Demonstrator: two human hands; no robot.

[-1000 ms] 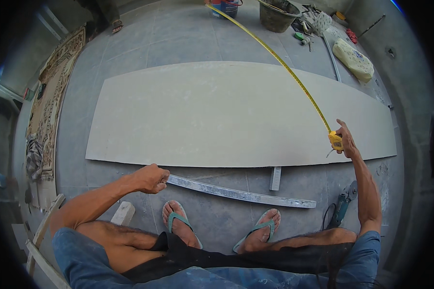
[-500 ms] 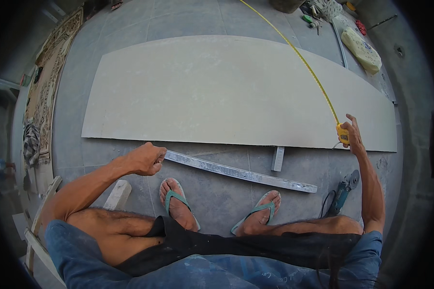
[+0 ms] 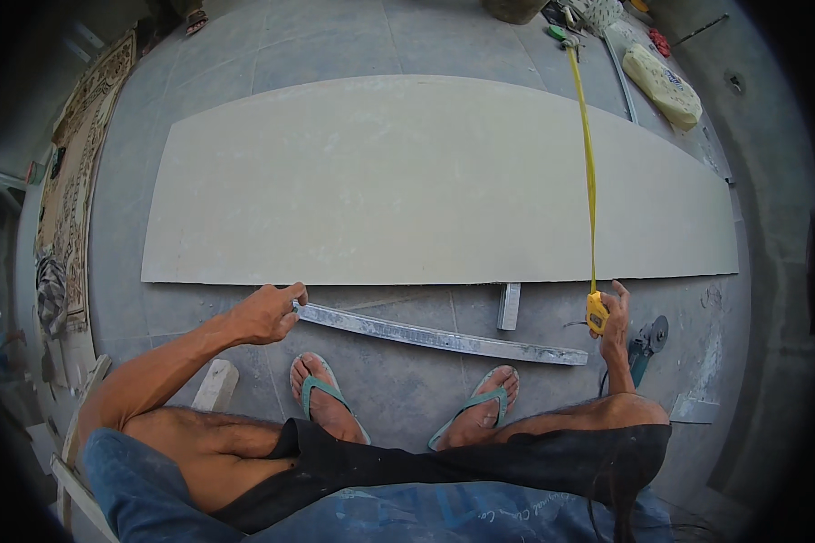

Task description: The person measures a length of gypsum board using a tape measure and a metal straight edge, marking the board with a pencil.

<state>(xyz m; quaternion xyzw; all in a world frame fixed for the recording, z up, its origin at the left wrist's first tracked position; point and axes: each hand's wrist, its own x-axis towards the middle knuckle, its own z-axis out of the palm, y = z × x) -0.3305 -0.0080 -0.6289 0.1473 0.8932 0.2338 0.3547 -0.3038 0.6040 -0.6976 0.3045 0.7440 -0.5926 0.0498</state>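
My right hand [image 3: 617,317] is closed round a yellow tape measure [image 3: 597,312] just off the near edge of a large pale board [image 3: 398,181]. The yellow blade [image 3: 590,181] runs away from me over the board, narrowing toward the far tools. My left hand [image 3: 267,314] pinches the left end of a long, narrow metal profile [image 3: 444,340] lying slantwise between my feet and the board. Out from under the board's near edge pokes a short metal piece [image 3: 509,308].
An angle grinder [image 3: 645,353] lies right of my right knee. Beyond the board are a white sack [image 3: 663,88], a green-handled tool [image 3: 557,33] and a bucket [image 3: 513,9]. A patterned rug [image 3: 77,172] runs along the left. A pale block [image 3: 215,386] sits by my left knee.
My right hand has come left and nearer to me with the tape measure, off the board. The blade, curved before, now runs nearly straight away. My left hand keeps the profile's end.
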